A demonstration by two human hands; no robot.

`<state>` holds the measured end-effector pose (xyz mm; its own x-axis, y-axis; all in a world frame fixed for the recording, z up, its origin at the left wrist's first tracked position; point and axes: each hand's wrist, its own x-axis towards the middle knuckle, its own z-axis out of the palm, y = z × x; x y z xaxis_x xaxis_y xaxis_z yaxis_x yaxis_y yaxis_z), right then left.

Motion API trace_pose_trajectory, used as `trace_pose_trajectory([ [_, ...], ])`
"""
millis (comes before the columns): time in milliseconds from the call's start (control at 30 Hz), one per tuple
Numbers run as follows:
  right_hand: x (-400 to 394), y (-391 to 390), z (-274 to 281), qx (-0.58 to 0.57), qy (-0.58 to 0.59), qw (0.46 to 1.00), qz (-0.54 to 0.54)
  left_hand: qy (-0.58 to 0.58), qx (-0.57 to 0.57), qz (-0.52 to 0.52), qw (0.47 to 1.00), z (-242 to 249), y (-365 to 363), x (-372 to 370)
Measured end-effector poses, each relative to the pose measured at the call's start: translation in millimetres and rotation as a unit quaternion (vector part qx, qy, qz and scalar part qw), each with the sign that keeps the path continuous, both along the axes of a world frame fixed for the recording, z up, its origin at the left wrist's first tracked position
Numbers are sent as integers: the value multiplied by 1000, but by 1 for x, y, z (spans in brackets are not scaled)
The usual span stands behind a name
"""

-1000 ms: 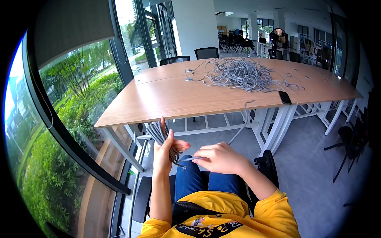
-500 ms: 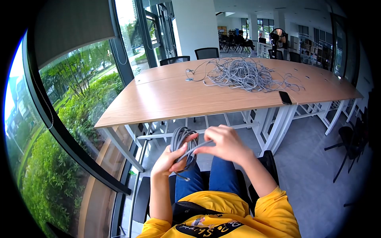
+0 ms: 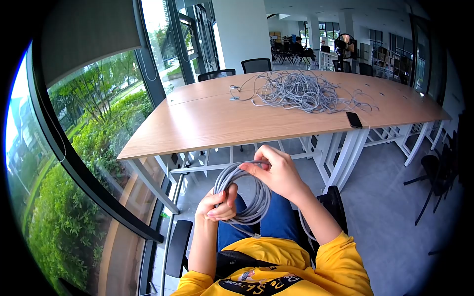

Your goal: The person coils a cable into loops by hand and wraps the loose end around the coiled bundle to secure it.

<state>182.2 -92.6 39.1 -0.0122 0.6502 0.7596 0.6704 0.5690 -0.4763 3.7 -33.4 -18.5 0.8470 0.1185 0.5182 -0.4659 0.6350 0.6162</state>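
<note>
A coiled grey cable is held above my lap, its round loops facing me. My left hand is closed around the left side of the coil. At the top of the loops, my right hand pinches a strand of the same cable between thumb and fingers. A short cable end hangs beneath the coil near my shirt. Part of the cable also runs down past my right thigh, where my arm partly hides it. On the table lies a big tangled heap of grey cables.
The wooden table spans the space in front of me, with white metal legs. A black phone lies near its front edge. Office chairs stand behind it. Windows line the left; a dark chair is at right.
The coil has turned from edge-on to facing me, and its loops appear wider. My right hand has moved slightly up and left, onto the coil's top.
</note>
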Motion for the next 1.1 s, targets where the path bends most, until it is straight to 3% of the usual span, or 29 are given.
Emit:
trace_pose_trajectory([
  [100,-3,-1,-2,9,-6,1000,-26,-11,-4,-23,1000,3,-2,-2],
  [200,-3,0,-8,21,-88,994,-63,-28,11,-53,998,3,-3,-1],
  [267,1,-1,-11,-48,-125,990,-40,-30,25,-55,998,2,-2,0],
  [300,4,4,-16,-54,-83,994,36,-31,38,-55,997,1,-1,0],
  [333,4,6,-19,-54,-83,994,36,-31,37,-55,997,2,-1,-1],
  [400,4,5,-20,-200,116,952,200,-8,17,-16,1000,6,2,-3],
  [600,0,2,-17,-196,98,957,188,20,-2,15,1000,5,4,-5],
  [733,-1,8,-21,-176,98,966,159,80,-2,70,994,9,-1,-1],
  [833,-10,2,-18,-208,201,943,161,141,31,189,971,12,-3,0],
  [900,-13,4,-24,-150,179,971,60,161,22,214,963,17,-8,2],
  [1000,-17,5,-22,-83,215,970,76,176,11,248,953,15,-6,5],
  [1100,-10,8,-20,-112,200,971,64,191,45,385,902,19,-14,12],
])
